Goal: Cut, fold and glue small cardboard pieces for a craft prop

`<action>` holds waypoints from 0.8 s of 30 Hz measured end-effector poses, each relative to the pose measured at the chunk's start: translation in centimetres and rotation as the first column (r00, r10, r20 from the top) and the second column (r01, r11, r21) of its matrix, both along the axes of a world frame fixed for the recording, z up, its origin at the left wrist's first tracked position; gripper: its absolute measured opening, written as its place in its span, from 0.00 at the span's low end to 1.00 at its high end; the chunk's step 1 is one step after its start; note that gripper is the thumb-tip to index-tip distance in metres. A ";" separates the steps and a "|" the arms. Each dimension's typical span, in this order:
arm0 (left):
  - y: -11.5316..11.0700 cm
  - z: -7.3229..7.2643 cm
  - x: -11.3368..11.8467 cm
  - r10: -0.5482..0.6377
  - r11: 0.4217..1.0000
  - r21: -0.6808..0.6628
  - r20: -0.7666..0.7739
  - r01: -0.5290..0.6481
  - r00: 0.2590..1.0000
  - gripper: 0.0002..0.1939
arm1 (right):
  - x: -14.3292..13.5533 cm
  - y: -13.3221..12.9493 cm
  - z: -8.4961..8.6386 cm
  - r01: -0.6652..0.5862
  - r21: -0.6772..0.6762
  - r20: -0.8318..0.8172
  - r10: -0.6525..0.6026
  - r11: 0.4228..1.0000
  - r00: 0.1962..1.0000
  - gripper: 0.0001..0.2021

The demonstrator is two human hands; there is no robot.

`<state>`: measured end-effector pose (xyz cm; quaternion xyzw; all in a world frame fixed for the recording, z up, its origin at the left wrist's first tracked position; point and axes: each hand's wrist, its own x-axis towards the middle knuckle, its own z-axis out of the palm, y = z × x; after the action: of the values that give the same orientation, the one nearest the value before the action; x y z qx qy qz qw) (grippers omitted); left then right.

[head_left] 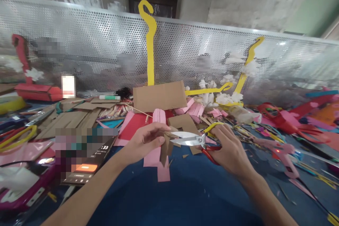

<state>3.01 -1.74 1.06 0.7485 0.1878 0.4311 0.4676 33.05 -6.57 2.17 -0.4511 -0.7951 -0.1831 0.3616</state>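
Observation:
In the middle of the head view, my left hand (150, 139) pinches a small brown piece of cardboard (165, 150). My right hand (230, 148) grips a pair of scissors (189, 138) by handles that are yellow above and red below. The parted blades point left, and their tips reach the upper edge of the cardboard. Whether they cut into it I cannot tell. Beneath my left hand lie pink paper strips (163, 173), partly hidden by the hand and the cardboard. Small brown offcuts (185, 156) are scattered on the blue surface below the blades.
A cardboard box (160, 96) with a tall yellow hook shape (150, 49) stands behind my hands, before a perforated metal panel (174, 49). A phone (92, 160) and cardboard sheets (71, 123) lie left. A pink glue gun (280, 153) with a red light rests right.

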 end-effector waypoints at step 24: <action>-0.4 0.7 -0.5 -0.066 0.998 -0.027 -0.098 0.063 0.993 0.14 | -0.5 -0.4 0.7 -0.072 0.038 -0.023 0.073 0.997 0.997 0.07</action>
<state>2.50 -2.14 1.73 0.7688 0.1916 0.3759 0.4805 32.53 -6.94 2.90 -0.4174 -0.8030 -0.1788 0.3861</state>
